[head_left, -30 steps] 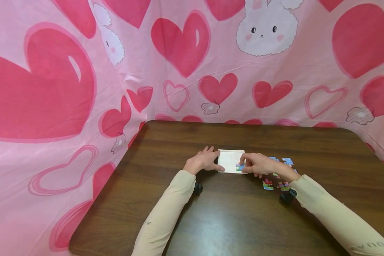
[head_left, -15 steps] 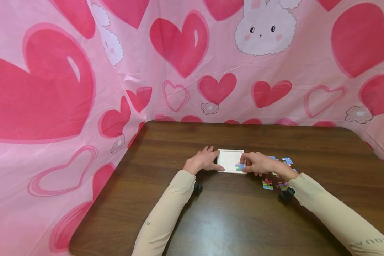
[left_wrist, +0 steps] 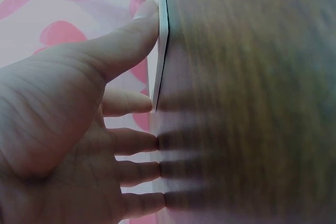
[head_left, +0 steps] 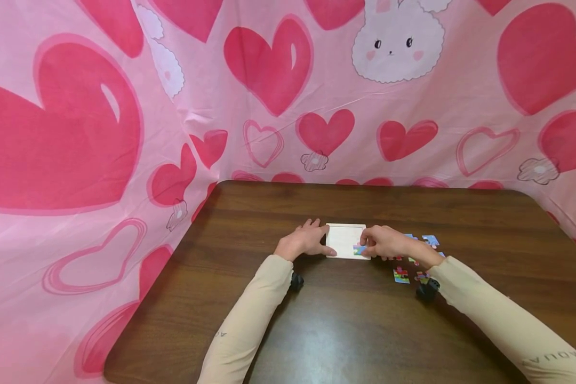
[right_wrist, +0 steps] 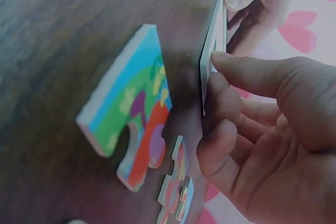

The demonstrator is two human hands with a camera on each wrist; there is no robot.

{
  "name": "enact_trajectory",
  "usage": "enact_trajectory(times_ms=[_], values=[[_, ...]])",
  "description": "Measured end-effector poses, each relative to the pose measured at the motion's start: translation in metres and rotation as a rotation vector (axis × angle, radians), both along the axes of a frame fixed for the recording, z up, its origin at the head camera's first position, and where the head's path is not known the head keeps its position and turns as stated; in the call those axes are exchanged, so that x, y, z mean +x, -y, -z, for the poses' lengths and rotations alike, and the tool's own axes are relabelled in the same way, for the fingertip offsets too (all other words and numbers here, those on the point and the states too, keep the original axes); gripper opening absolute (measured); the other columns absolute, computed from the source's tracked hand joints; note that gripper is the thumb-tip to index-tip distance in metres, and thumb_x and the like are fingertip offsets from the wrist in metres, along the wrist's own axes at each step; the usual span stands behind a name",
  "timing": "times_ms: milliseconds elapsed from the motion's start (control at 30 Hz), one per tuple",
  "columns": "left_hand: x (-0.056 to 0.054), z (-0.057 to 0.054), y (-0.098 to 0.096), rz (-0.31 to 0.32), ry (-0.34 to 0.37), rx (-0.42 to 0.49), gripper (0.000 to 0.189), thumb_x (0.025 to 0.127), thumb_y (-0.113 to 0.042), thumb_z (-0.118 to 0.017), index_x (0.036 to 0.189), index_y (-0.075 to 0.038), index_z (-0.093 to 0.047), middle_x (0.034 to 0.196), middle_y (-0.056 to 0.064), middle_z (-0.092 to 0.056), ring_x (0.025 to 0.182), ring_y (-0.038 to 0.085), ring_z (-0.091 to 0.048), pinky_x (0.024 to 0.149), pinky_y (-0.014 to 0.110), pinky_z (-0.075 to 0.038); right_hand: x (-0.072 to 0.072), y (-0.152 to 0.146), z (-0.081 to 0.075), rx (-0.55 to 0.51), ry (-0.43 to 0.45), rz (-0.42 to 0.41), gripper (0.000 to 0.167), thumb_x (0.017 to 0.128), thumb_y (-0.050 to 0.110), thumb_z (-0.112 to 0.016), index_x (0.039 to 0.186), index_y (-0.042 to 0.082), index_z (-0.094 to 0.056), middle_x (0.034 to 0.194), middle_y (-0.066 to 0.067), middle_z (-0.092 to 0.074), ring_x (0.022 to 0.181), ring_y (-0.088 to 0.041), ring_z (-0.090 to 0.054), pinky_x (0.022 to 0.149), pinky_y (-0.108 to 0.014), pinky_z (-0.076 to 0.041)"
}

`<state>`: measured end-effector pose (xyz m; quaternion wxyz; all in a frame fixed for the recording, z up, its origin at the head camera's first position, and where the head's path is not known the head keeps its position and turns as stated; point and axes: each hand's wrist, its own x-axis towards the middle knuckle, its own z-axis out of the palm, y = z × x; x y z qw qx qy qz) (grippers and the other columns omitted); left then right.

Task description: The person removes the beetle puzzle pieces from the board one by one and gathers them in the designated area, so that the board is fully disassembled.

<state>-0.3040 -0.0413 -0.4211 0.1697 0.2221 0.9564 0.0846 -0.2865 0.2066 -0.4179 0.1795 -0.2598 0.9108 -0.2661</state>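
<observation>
A shallow white puzzle tray (head_left: 342, 236) lies on the table between both hands. My left hand (head_left: 307, 239) spreads its fingers at the tray's left side; in the left wrist view its thumb (left_wrist: 126, 45) rests on the tray's edge and the fingertips reach the tabletop. At the tray's near right corner, my right hand (head_left: 386, 242) has its thumb and index finger on a blue and green puzzle piece (head_left: 357, 250). The piece is partly covered by those fingers. In the right wrist view the other fingers are curled.
Several loose puzzle pieces lie right of the tray, partly under the right forearm. A red and green piece (head_left: 401, 276) is nearest me; a blue one (head_left: 431, 241) lies farther back. Beyond the brown table (head_left: 269, 200) hangs a pink heart-patterned cloth (head_left: 278, 144).
The right thumb has shifted slightly left over the puzzle piece, and the right wrist has moved a little left. The left hand and the tray stay in place.
</observation>
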Motion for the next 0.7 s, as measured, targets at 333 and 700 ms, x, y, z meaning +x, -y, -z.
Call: enact_trajectory(times_ms=[333,700], values=[[-0.0006,-0.0002,-0.0006,-0.014,0.014,0.000,0.085,0.085,-0.059,-0.065,0.154,-0.020,-0.033,0.164,0.011,-0.022,0.153,0.032,-0.016,0.123,0.050,-0.019,0.0002,0.0029,-0.0023,0.016,-0.006,0.005,0.019,0.088,0.016,-0.073,0.098,0.005,-0.060,0.073,-0.001,-0.061,0.048,-0.012,-0.053,0.042,-0.026,-0.046],[-0.0003,0.0003,-0.0014,-0.024,0.015,0.002,0.085,0.085,-0.058,-0.067,0.154,-0.021,-0.034,0.164,0.010,-0.023,0.153,0.032,-0.017,0.123,0.050,-0.020,-0.0038,0.0022,-0.0014,0.035,-0.055,-0.002,0.020,0.087,0.019,-0.075,0.092,0.007,-0.060,0.073,-0.001,-0.058,0.054,-0.011,-0.051,0.045,-0.025,-0.044]])
